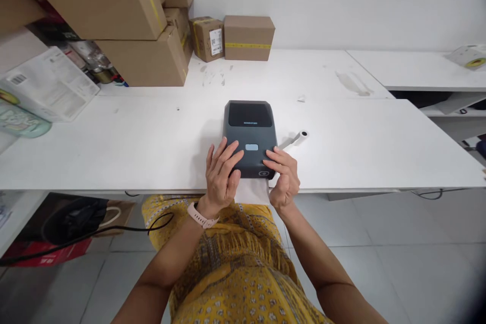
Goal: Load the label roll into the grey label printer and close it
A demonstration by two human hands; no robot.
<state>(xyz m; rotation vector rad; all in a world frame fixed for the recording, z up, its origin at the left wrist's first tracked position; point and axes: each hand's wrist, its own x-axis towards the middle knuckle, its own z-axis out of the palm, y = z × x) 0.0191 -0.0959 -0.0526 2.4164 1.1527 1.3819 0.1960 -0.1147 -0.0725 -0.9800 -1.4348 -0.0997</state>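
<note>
A dark grey label printer (248, 137) with a black window on its lid and a light blue button stands near the table's front edge. White paper (252, 191) sticks out from its front and hangs over the edge. My left hand (223, 174) is open, its outstretched fingers resting on the printer's left side and lid, thumb by the front. With curled fingers, my right hand (283, 174) grips the front right corner, fingertips on the lid. Just right of the printer lies a small white rod-like piece (299, 138) with a dark round end.
Cardboard boxes (144, 63) are stacked at the back left, with two smaller ones (248, 38) against the wall. A white printed package (51, 83) and a green bottle (25, 120) lie far left. Below the table, a black cable (114, 229) crosses a bag.
</note>
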